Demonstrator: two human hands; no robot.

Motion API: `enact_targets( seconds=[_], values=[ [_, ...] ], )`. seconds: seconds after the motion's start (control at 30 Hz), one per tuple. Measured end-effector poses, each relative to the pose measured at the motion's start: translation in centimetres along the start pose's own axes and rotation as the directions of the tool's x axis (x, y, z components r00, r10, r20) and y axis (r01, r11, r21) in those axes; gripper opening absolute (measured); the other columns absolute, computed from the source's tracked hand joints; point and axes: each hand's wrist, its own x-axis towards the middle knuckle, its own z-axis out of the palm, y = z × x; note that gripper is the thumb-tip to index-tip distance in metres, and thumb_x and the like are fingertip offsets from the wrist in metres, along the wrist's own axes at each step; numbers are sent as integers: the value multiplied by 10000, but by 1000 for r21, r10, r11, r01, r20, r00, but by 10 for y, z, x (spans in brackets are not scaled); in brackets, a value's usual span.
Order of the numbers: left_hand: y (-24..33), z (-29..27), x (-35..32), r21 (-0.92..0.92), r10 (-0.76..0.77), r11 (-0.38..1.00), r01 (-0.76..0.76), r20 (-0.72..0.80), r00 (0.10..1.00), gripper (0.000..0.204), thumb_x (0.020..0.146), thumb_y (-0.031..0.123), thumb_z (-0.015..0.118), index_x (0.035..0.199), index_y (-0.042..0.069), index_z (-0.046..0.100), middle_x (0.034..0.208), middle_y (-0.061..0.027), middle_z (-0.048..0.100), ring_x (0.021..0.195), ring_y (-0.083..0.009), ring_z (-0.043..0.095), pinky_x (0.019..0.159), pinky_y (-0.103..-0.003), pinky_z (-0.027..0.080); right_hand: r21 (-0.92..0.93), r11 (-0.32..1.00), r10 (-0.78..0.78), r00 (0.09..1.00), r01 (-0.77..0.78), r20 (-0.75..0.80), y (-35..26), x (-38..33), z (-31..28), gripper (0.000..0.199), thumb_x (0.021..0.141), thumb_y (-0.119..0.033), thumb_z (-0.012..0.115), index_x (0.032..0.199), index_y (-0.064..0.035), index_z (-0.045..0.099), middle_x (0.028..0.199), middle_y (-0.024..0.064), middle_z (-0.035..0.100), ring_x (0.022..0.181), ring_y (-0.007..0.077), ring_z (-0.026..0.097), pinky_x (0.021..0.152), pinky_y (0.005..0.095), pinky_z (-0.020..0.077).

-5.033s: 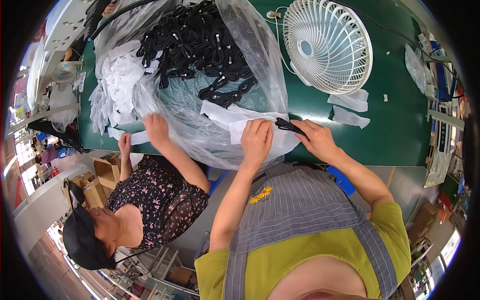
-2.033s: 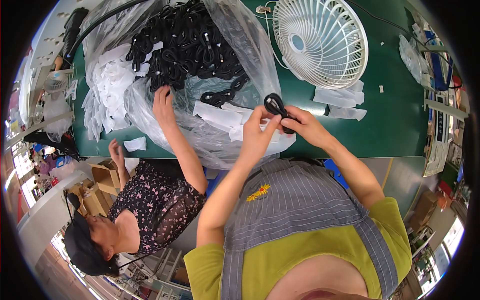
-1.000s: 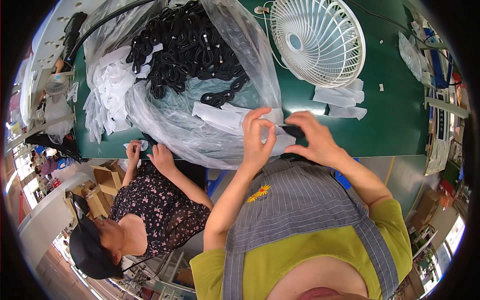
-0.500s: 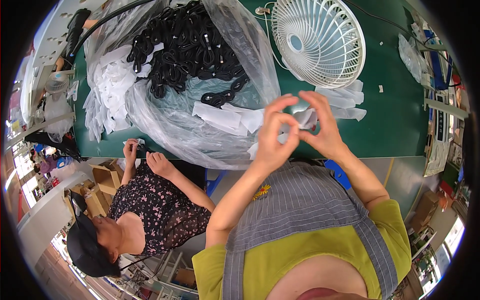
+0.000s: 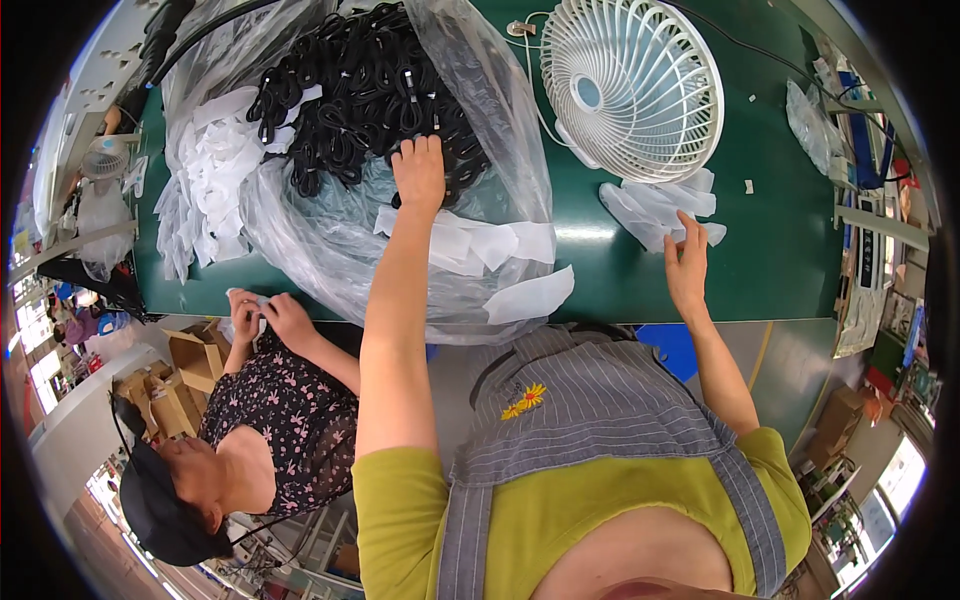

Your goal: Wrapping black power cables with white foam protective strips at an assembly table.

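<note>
The left hand (image 5: 420,178) reaches out to the near edge of a heap of black cables (image 5: 360,100), its fingers bent down at the bundles; whether they have hold of one cannot be told from this angle. The cables lie coiled in a broad pile on crumpled clear plastic (image 5: 315,270), which spreads over the green counter (image 5: 785,260). The right hand (image 5: 688,265) is partly open, thumb and fingers apart, with nothing seen in its grip; its fingertips are at a few white sleeves (image 5: 640,212), though contact is unclear. More flat white pieces (image 5: 470,245) lie on the plastic between the two hands, and a loose white heap (image 5: 215,180) sits to the left of the cables. A white fan (image 5: 640,95) stands beyond the sleeves. At the left, a co-worker's hands (image 5: 265,318) are close together at the counter's near edge, with a small pale piece between them.
</note>
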Motion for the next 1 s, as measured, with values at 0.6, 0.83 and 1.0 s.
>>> enact_targets(
  seconds=[0.6, 0.83, 1.0],
  values=[
    [139, -88, -130, -839, -6, 525, 143, 164, 986, 407, 788, 79, 715, 1156, 48, 544, 994, -96, 599, 830, -233, 607, 657, -338, 483, 388, 868, -99, 658, -310, 747, -55, 9, 12, 357, 918, -258, 638, 1199, -41, 595, 832, 12, 612, 716, 95, 577, 615, 233, 464],
    [146, -50, -167, -410, 163, 908, -86, 154, 975, 232, 745, 187, 725, 905, 70, 604, 1010, -83, 563, 1016, -280, 502, 831, -405, 390, 405, 742, -4, 601, -534, 799, -15, -31, 29, 340, 897, -263, 671, 1103, -15, 565, 930, 29, 605, 784, 103, 596, 619, 254, 481],
    [140, -69, -156, -655, 117, 756, -12, 117, 986, 138, 805, 153, 686, 895, 75, 616, 869, -57, 596, 896, -266, 555, 844, -400, 380, 436, 632, -16, 552, -641, 834, -27, -45, 60, 276, 847, -174, 719, 1009, -53, 532, 904, 36, 599, 745, 101, 576, 610, 246, 459]
  ],
)
